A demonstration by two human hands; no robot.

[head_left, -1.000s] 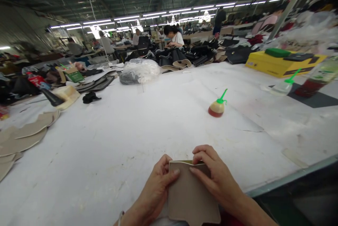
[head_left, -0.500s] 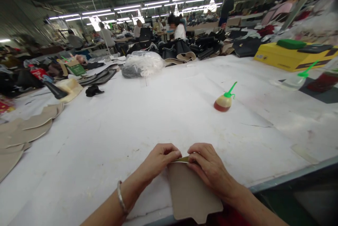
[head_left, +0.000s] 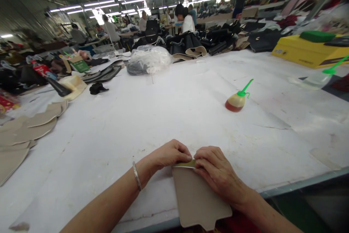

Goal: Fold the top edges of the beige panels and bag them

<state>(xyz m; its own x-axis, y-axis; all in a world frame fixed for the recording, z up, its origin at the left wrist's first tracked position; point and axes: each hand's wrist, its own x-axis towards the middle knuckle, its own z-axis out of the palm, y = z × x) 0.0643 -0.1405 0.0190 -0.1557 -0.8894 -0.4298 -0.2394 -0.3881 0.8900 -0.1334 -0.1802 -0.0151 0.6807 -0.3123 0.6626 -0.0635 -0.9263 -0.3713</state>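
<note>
A taupe, leather-like panel [head_left: 197, 196] with a tab at its near end lies at the table's front edge, partly overhanging it. Along its far end runs an olive strip [head_left: 187, 164] with a pale edge. My left hand [head_left: 174, 153], a silver bangle on its wrist, has fingers and thumb closed on the far side of that strip. My right hand [head_left: 216, 171] is closed over the panel's right far corner, thumb and fingers pinching the edge. The two sets of fingertips almost meet.
A squeeze bottle [head_left: 235, 103] with green spout and reddish liquid stands on the white table [head_left: 136, 116]. Taupe pieces [head_left: 32, 127] overlap at left. Farther off are a plastic-wrapped bundle [head_left: 148, 60], a yellow box [head_left: 311, 51] and black bags [head_left: 188, 44]. People sit beyond.
My left hand has shifted slightly right and up along the panel's far edge, baring more of the strip's left end. My right hand keeps its hold. The view has turned a little.
</note>
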